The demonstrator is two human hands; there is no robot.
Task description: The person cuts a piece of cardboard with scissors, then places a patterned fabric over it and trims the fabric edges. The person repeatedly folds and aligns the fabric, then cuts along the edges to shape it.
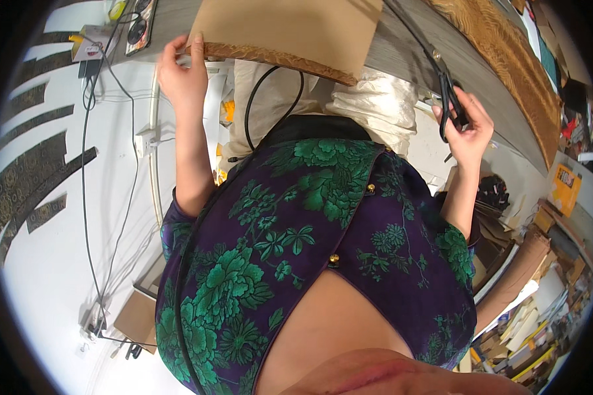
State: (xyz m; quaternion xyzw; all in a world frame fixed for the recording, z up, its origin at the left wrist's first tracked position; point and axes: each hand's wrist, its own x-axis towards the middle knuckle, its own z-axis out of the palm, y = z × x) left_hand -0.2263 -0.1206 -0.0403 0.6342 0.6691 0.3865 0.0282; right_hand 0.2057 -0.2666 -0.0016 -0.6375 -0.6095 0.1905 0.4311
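A tan sheet (283, 26), like card or heavy paper, reaches over the near edge of the table. Brown patterned fabric (277, 56) runs as a strip along its near edge. My left hand (183, 71) pinches the left end of that strip, thumb against the edge and fingers curled. Off to the right, my right hand (473, 130) grips large black-handled scissors (445, 82) by the handles. The blades point away from me over the table, and their tips run toward the top of the picture.
More golden-brown patterned fabric (507, 59) lies along the right of the grey wood-grain table (398, 49). A black cable (249, 108) loops by my lap. Wires and dark fabric strips (29, 171) hang on the left wall. Cluttered shelves with a brown roll (517, 276) stand at right.
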